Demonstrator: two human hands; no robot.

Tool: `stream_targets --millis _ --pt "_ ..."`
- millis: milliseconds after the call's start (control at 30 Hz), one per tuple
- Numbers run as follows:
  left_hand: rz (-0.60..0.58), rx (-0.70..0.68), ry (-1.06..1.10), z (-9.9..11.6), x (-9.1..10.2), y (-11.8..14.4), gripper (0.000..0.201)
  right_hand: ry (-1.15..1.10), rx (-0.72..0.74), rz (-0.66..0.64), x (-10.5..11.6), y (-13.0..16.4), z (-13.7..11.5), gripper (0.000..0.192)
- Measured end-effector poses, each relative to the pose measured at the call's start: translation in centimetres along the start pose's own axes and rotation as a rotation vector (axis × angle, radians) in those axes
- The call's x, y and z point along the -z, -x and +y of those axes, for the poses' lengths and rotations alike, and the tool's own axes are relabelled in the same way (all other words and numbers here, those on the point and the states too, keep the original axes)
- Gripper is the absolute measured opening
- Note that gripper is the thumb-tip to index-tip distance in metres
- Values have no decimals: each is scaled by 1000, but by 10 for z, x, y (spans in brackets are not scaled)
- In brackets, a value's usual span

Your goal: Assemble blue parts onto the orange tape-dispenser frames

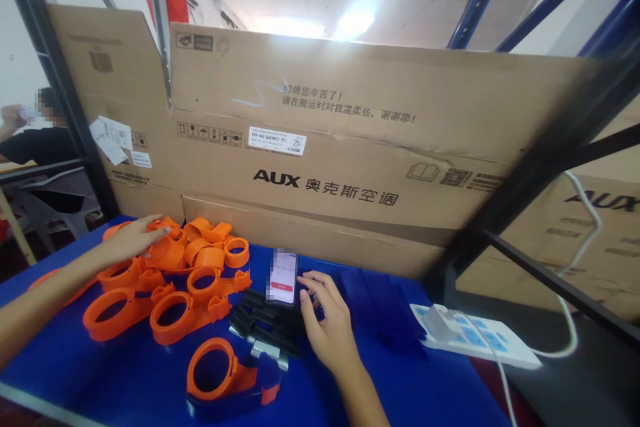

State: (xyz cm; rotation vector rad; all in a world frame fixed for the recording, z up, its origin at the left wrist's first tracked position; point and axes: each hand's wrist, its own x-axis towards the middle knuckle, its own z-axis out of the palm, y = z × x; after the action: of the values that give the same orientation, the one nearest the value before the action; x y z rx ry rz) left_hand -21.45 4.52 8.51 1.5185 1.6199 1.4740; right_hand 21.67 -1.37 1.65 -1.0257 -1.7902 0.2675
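Note:
My left hand (131,240) rests on top of a pile of orange plastic ring clamps (175,280) on the blue table (100,373), fingers spread over one ring. My right hand (325,323) lies palm down beside a smartphone (283,277) with a lit screen, its fingertips touching the phone's right edge. Several black plastic pieces (267,327) lie in a heap between the phone and my wrist. One orange ring clamp (217,367) sits apart near the table's front on a blue part.
Large AUX cardboard boxes (350,167) wall off the back of the table. A white power strip (475,337) with a cable lies at the right edge. Dark blue pieces (380,300) sit right of my hand. Another person (35,133) is at far left behind the rack.

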Motion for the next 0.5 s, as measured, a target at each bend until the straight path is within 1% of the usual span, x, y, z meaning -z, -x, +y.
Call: stream_targets --millis 33,67,100,133,200,233,267,300,333,367,433,500 --pt "-32 -95 -121 7 -6 11 37 -3 3 -1 0 0 0 24" --pt "-98 -221 -233 15 -13 26 41 -6 6 -2 0 0 -1 24" --pt "-163 -264 -248 22 -21 44 45 -7 8 -2 0 0 -1 24" --pt "-259 -297 -247 30 -30 64 45 -6 6 0 1 0 -1 24" --pt "-666 -410 -292 41 -46 106 51 0 -8 4 2 -1 0 23" --pt "-838 -470 -318 44 -54 126 59 4 -15 -5 3 -1 0 22" --pt "-936 -519 -332 46 -62 143 68 9 -18 -32 4 -2 0 20" --pt "-994 -567 -340 46 -69 157 73 14 -13 -78 5 -2 -1 19" --pt "-1025 -615 -346 46 -75 167 73 23 0 -140 6 -2 -2 18" --pt "-1024 -655 -347 45 -80 174 70 37 17 -212 6 -1 -3 17" --pt "-994 -716 -335 42 -87 180 55 74 49 -364 7 0 -7 15" --pt "-982 -755 -298 39 -89 179 36 107 61 -505 5 4 -11 12"
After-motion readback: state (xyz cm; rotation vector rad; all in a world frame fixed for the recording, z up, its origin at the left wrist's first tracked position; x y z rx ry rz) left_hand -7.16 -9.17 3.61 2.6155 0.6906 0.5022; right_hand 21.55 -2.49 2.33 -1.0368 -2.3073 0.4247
